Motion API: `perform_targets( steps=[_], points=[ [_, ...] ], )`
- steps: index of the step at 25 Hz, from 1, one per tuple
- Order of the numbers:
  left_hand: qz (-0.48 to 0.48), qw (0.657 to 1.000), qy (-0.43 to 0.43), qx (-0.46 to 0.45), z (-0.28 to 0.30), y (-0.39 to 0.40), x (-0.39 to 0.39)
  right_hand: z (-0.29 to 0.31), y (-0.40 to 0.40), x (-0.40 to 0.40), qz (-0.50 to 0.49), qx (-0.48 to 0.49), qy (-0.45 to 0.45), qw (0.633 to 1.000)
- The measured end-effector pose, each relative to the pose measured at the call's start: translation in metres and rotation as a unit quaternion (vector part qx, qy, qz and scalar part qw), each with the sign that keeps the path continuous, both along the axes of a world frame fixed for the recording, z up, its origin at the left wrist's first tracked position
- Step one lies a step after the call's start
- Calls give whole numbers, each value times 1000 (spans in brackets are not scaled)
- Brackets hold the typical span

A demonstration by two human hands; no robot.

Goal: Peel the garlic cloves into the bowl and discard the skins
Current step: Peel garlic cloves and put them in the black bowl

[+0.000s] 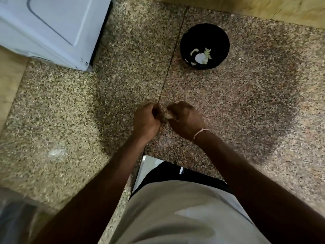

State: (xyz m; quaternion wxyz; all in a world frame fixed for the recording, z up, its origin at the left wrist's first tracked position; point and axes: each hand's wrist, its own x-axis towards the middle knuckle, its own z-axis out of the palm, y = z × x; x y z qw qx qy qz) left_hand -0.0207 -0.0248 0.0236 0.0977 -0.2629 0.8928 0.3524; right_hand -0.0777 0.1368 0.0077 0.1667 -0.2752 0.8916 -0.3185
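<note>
Over the speckled granite counter (246, 106), my left hand (146, 120) and my right hand (186, 118) meet with fingers curled around a small garlic clove (169, 116). Only a pale sliver of the clove shows between them; the view is blurred. A black bowl (188, 35) stands farther back on the counter, right of the seam, holding pale garlic pieces (202, 56). The bowl is well apart from both hands.
A white appliance (51, 27) fills the back left corner. A wooden surface (274, 9) runs along the far edge. A clear plastic item (15, 212) sits blurred at the near left. A faint pale smudge (56, 153) lies on the counter to the left.
</note>
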Motion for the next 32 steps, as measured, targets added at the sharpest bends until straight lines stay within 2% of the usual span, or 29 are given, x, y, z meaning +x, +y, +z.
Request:
perform_targets(
  steps=[4, 8, 12, 17, 21, 23, 26, 32],
  points=[
    [-3, 1000, 1, 25, -7, 4, 6, -15, -11, 7, 7, 29, 18, 999],
    [4, 999, 24, 48, -3, 14, 1, -6, 1, 6, -15, -18, 10, 1000],
    [26, 985, 109, 133, 31, 36, -16, 34, 28, -7, -104, -85, 29, 991],
    [78, 925, 214, 304, 95, 59, -37, 111, 60, -28, -181, -202, 75, 960],
    [44, 868, 282, 407, 139, 80, -40, 161, 79, -30, -204, -274, 96, 935],
    [33, 852, 314, 417, 159, 86, -41, 180, 82, -23, -213, -314, 80, 922],
    [3, 851, 359, 383, 190, 86, -43, 205, 82, -11, -225, -376, 54, 897],
    [-72, 825, 414, 378, 236, 67, -36, 248, 65, 13, -250, -415, 102, 869]
  ],
)
